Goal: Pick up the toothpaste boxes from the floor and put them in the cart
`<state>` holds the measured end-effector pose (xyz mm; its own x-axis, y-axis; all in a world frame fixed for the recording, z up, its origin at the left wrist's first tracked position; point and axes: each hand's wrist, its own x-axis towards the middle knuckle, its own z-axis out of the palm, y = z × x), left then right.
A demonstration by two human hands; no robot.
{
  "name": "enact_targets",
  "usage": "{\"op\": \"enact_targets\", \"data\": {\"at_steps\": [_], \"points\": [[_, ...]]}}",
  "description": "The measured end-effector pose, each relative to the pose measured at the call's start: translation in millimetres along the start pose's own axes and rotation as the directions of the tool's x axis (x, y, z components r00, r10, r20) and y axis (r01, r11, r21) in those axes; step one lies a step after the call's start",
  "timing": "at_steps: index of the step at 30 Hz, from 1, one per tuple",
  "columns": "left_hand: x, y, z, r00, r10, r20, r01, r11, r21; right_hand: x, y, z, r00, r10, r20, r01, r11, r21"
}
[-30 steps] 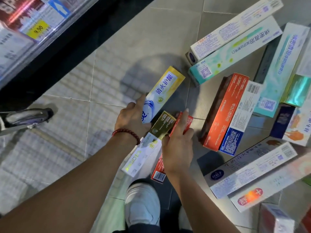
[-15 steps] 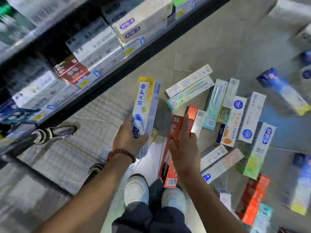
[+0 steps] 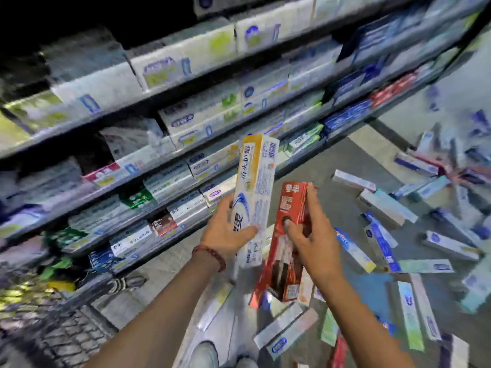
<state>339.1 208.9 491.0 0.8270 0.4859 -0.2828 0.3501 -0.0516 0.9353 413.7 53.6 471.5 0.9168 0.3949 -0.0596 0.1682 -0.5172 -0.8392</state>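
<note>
My left hand [image 3: 225,229] grips a white toothpaste box with a yellow top [image 3: 256,187], held upright well above the floor. Right beside it, my right hand [image 3: 309,229] grips a red toothpaste box [image 3: 288,243], also lifted and tilted slightly; more boxes may be behind it, I cannot tell. Several more toothpaste boxes [image 3: 385,208] lie scattered over the grey tiled floor to the right and below. The wire mesh cart [image 3: 47,330] shows at the bottom left, blurred, to the left of both hands.
Store shelves [image 3: 186,123] packed with toothpaste boxes fill the upper left and run to the far right. My shoes [image 3: 204,354] stand at the bottom centre among the fallen boxes. The picture is motion-blurred.
Both hands have lifted their boxes up from the floor. The view has swung upward and leftward, bringing the shelves and the cart into sight.
</note>
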Motion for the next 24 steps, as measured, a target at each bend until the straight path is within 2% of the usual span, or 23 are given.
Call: {"op": "enact_targets", "data": {"at_steps": [5,12,18,24], "points": [[-32.1,116.1,-45.3,0.985,0.162,-0.063,-0.163,0.987,-0.015,7.7,-107.5,-61.4,0.978,-0.196,-0.070,0.204,0.969,0.138],[-101.2,201.0,-145.5,0.941,0.243,-0.235,-0.258,0.966,-0.033,0.9,-243.0,-84.0,0.927,-0.373,0.032,0.345,0.886,0.310],[-170.4,190.2,-231.5,0.883,0.212,-0.419,-0.234,0.972,-0.001,-22.1,-328.2,-24.8,0.843,-0.493,0.215,0.384,0.832,0.400],[-264.7,118.7,-327.1,0.765,0.057,-0.642,-0.092,0.996,-0.021,-87.0,-386.1,88.4,0.669,-0.552,0.498,0.322,0.819,0.475]]}}
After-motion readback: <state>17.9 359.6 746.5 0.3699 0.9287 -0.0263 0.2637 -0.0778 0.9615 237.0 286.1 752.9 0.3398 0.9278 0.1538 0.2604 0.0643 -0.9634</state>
